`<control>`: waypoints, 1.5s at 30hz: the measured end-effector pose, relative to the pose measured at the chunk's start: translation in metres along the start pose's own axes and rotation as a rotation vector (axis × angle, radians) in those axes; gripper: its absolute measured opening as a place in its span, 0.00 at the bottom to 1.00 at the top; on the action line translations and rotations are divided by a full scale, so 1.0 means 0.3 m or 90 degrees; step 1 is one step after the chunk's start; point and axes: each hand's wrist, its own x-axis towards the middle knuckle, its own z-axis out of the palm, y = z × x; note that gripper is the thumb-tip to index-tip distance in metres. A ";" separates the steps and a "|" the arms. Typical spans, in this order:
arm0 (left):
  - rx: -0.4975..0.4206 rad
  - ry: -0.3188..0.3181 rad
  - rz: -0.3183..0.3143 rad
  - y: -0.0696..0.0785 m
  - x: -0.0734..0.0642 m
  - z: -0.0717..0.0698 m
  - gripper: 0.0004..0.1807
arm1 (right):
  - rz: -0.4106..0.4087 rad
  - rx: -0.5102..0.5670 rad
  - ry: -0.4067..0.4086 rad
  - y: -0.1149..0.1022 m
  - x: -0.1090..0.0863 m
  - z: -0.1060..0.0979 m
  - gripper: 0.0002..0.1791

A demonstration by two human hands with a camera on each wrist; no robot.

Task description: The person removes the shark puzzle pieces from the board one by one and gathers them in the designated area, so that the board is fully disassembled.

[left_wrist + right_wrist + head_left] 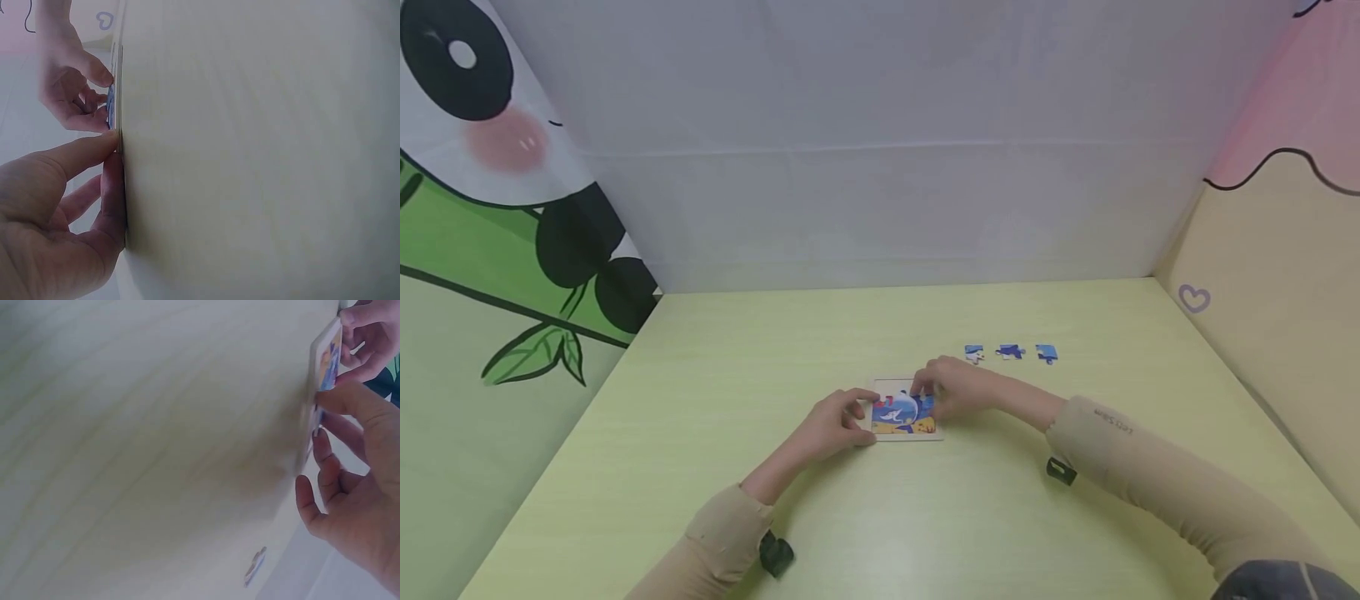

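A small jigsaw puzzle tray (907, 439) with a pale border lies on the table, its picture showing a dolphin over blue water and a sandy bottom. My left hand (831, 427) holds the tray at its left side, thumb near the front corner and index finger toward the back. Over the right part of the tray is my right hand (958, 385), thumb and fingers bent around a blue puzzle piece (927, 402) at the picture's upper right. In the right wrist view, the right thumb (340, 400) lies at the tray's edge. The right fingers partly hide the picture's top.
Three loose puzzle pieces lie in a row behind the right hand: a blue-and-white one (974, 353), a dark blue one (1010, 352) and a light blue one (1047, 353). A pale cloth wall (880, 208) rises at the table's back edge, with printed panels either side.
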 end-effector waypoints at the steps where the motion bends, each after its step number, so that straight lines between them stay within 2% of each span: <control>1: 0.000 0.000 -0.001 0.000 0.000 0.000 0.32 | -0.001 0.000 0.003 0.002 -0.001 0.002 0.21; 8: 0.001 -0.002 0.000 0.001 0.001 0.000 0.32 | -0.013 0.010 0.024 0.010 -0.005 0.009 0.20; 17: -0.001 -0.002 -0.001 -0.004 0.003 0.001 0.31 | -0.007 -0.058 0.028 -0.020 -0.012 0.013 0.23; 21: -0.004 -0.001 0.002 -0.007 0.003 0.003 0.32 | -0.002 -0.062 0.043 -0.019 -0.018 0.026 0.23; 36: -0.002 0.002 0.000 -0.001 0.001 0.000 0.31 | -0.065 -0.085 0.041 -0.029 -0.031 0.012 0.24; 45: 0.000 0.000 0.003 0.001 0.000 0.000 0.32 | -0.071 -0.101 0.112 -0.007 -0.051 0.035 0.25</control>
